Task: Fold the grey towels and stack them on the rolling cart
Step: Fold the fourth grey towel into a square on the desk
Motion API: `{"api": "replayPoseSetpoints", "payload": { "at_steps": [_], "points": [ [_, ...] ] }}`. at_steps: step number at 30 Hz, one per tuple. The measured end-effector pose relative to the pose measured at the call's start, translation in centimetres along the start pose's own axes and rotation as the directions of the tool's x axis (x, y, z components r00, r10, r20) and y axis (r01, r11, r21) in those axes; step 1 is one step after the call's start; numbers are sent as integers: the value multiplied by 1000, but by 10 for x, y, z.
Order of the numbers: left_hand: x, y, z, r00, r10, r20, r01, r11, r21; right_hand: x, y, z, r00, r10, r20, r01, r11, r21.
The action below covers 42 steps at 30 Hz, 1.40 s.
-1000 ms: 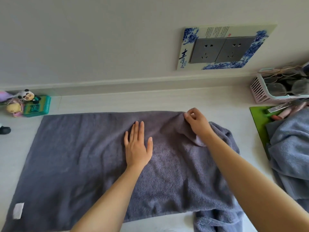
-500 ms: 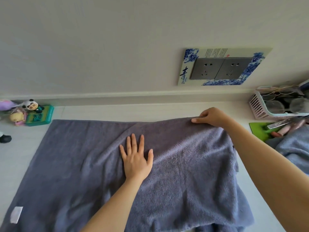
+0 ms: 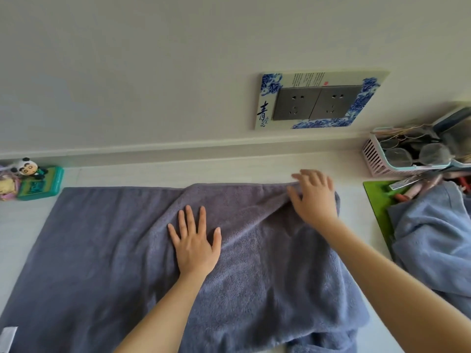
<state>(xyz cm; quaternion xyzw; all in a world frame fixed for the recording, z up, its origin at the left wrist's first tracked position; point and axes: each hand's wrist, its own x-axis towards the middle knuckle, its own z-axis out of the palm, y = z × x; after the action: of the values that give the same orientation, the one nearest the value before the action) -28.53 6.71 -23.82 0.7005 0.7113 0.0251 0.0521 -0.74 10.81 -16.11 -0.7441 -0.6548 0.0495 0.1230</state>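
A large grey towel (image 3: 107, 253) lies spread over the white table (image 3: 229, 169), its right part folded over onto itself. My left hand (image 3: 195, 244) presses flat on the towel's middle with fingers spread. At the folded layer's far right corner my right hand (image 3: 314, 197) rests on the cloth, fingers straight and blurred. A second, bluer grey towel (image 3: 433, 238) lies crumpled at the right edge. The rolling cart is not in view.
A pink basket (image 3: 377, 159) with glasses stands at the back right, above a green mat (image 3: 377, 200) with small items. Small toys and a green box (image 3: 38, 183) sit at the back left. A wall socket panel (image 3: 316, 100) is behind the table.
My right hand carried the towel's right corner out to the far right edge, let go of it, and now lies with straight fingers on it. My left hand stayed pressed on the middle.
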Motion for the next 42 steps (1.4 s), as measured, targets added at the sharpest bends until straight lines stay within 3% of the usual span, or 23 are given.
{"api": "replayPoseSetpoints", "payload": {
  "at_steps": [3,6,9,13,16,20,23,27,35,39,42],
  "points": [
    [-1,0,0,1000,3,16,-3,1000,-7,-56,-5,21,986,-148,74,154,984,-90],
    [-1,0,0,998,-16,57,17,1000,-12,-90,28,29,964,55,259,-6,983,-186],
    [-1,1,-4,993,-34,109,34,999,3,-97,46,26,950,188,250,-131,965,-228],
    [-2,0,-10,991,-31,128,37,998,-52,-103,38,23,943,226,242,-157,948,-276],
    [3,-8,-14,993,-89,76,97,989,-109,-113,33,26,960,197,201,-136,950,-280],
    [23,-32,-18,943,-242,228,245,969,13,-123,31,26,963,160,216,-106,965,-239],
    [37,-29,-29,921,-306,242,318,948,-13,-122,33,28,965,162,206,-111,965,-238],
    [36,-21,-39,962,-232,144,239,970,-36,-125,34,28,964,183,193,-135,962,-237],
    [47,-39,-48,885,-272,377,303,953,-25,-128,31,22,954,195,226,-137,959,-249],
    [34,-17,-48,949,-61,309,92,992,-88,-136,15,20,968,174,179,-131,965,-229],
    [13,-1,-36,944,65,323,-36,995,-97,-151,0,18,974,122,193,-82,976,-204]
  ]
}}
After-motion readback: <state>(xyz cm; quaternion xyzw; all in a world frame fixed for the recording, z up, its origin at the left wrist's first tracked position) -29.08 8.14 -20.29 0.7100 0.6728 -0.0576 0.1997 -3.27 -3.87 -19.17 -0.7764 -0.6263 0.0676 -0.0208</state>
